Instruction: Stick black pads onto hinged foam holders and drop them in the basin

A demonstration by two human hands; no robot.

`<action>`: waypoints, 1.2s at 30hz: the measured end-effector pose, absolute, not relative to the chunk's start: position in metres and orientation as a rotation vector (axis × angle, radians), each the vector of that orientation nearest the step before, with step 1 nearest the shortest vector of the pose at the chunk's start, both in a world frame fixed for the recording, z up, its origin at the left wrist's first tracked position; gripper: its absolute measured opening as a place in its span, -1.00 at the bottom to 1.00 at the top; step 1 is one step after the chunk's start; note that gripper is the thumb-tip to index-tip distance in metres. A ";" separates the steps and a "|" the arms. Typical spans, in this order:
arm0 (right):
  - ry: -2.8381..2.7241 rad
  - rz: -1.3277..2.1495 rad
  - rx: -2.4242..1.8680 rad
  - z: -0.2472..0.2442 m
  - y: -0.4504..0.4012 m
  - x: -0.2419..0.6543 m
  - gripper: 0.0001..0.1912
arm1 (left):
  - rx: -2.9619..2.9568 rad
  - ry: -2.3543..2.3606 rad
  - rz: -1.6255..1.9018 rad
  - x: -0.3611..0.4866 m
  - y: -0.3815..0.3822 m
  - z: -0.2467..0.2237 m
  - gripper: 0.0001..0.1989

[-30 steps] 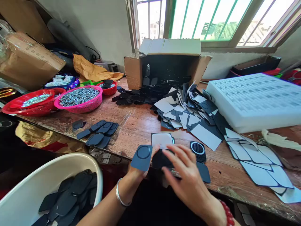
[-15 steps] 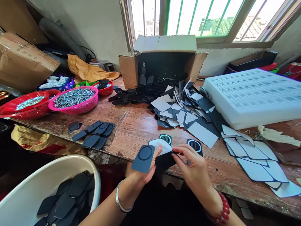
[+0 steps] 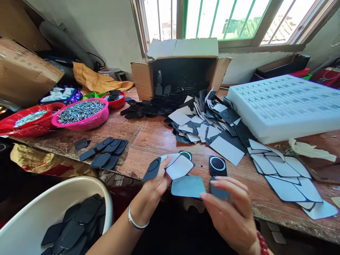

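Note:
My left hand [image 3: 156, 182] holds a fan of flat pads: a dark pad with a ring mark [image 3: 151, 170] at the left and a white-backed pad [image 3: 180, 166] at the right. My right hand [image 3: 233, 216] pinches a grey-blue pad [image 3: 188, 186] by its right edge, just below the fan. Two black oval parts with mesh centres [image 3: 217, 165] lie on the wooden bench [image 3: 154, 138] beyond my hands. One more of them [image 3: 185, 154] shows partly behind the fan.
A heap of black and white pads [image 3: 209, 124] spills from an open cardboard box [image 3: 183, 67]. White foam tray [image 3: 287, 106] at right, backing sheets [image 3: 289, 177] in front of it. Pink basket of metal bits [image 3: 81, 113], red baskets, dark pads [image 3: 106, 152] at left. White basin [image 3: 53, 219] with pads below.
My right hand has pulled a grey-blue pad away from the stack in my left hand and moved down and right. The fan in my left hand has spread wider.

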State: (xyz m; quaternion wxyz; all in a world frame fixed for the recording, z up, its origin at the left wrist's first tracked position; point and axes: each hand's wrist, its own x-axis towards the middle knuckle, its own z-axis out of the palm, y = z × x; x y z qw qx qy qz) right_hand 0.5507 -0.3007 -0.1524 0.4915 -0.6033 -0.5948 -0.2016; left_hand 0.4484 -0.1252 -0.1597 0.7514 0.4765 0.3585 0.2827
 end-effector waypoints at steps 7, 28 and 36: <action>-0.982 -0.097 -1.510 -0.147 -0.288 0.564 -0.30 | 0.747 0.914 0.615 0.464 -0.158 -0.148 -0.59; -0.761 -0.904 -1.991 -0.152 -0.358 0.685 -0.62 | 2.141 0.954 0.398 0.445 -0.142 -0.177 -0.39; -0.653 0.402 -1.598 -0.156 -0.291 0.624 -0.65 | 1.576 0.898 0.395 0.437 -0.118 -0.169 -0.29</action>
